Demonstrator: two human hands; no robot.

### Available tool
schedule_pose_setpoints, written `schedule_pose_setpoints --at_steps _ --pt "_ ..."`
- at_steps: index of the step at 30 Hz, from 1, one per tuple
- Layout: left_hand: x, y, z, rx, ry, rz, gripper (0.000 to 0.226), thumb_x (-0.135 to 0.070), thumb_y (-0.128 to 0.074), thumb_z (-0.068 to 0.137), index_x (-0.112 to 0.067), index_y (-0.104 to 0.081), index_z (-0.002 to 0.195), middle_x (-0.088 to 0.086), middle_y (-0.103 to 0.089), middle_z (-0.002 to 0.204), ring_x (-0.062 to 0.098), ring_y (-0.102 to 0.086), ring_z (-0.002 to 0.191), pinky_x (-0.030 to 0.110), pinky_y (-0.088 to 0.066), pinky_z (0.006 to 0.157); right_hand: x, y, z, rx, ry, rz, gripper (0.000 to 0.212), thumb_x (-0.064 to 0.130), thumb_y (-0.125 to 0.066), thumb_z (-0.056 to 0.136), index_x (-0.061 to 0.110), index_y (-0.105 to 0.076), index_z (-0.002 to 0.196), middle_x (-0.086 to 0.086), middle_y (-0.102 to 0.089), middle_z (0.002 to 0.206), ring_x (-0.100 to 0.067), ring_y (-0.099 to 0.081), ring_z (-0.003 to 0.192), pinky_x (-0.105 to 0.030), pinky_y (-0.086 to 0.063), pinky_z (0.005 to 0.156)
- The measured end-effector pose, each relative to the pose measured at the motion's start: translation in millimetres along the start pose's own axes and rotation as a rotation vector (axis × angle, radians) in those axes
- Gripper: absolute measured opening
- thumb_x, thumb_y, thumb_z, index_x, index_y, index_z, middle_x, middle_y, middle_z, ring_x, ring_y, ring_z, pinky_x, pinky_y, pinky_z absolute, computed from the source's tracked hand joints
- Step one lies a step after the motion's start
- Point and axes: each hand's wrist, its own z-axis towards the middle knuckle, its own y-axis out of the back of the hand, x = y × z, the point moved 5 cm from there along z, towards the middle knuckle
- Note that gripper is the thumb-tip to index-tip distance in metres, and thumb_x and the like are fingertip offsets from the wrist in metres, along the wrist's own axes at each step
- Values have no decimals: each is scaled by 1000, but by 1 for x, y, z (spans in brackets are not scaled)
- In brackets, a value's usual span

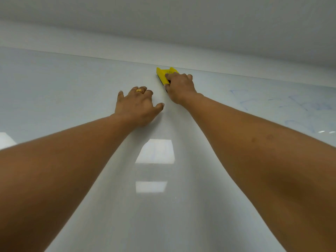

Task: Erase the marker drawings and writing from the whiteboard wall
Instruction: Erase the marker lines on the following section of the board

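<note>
While my right grip [180, 88] holds the yellow plastic eraser [163, 75] at the top edge of the shiny white whiteboard wall [72, 91], my left grip [136, 105] rests spread on it; faint blue marker lines [309, 105] lie at its right.

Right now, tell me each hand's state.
Left hand: open, resting on the whiteboard wall.
Right hand: closed, holding the yellow eraser at the wall's top edge.

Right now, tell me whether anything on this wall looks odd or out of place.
Nothing is damaged or askew. The only blemish is faint blue marker traces on the right of the whiteboard wall, away from the yellow eraser that the right hand holds at the top edge. The left hand rests on the board.
</note>
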Motion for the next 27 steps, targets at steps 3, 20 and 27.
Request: schedule_pose_setpoints --at_steps 3,20,27 --pt "-1 -3 -2 6 3 -4 58 -49 -33 96 -14 -34 142 2 -24 154 16 -16 142 47 -11 114 0 -4 2 -16 21 -7 35 15 -35 98 14 -42 132 -10 -45 133 -34 -40 119 -34 -29 94" --pt "6 -17 -6 4 -7 -75 61 -51 -29 97 -20 -21 148 -2 -15 157 13 -7 145 44 -2 116 -79 8 5 -2 -383 -60 41 8 -44 93 9 -38 134 -13 -37 139 -35 -31 128 -39 -34 99" --pt "5 -18 -9 -1 -7 -67 60 -49 -28 97 -19 -20 149 -1 -15 157 14 -7 145 44 -2 117 -32 1 -1 -103 -258 -52 38 8 -31 95 12 -43 132 -12 -40 139 -35 -32 128 -37 -32 100"
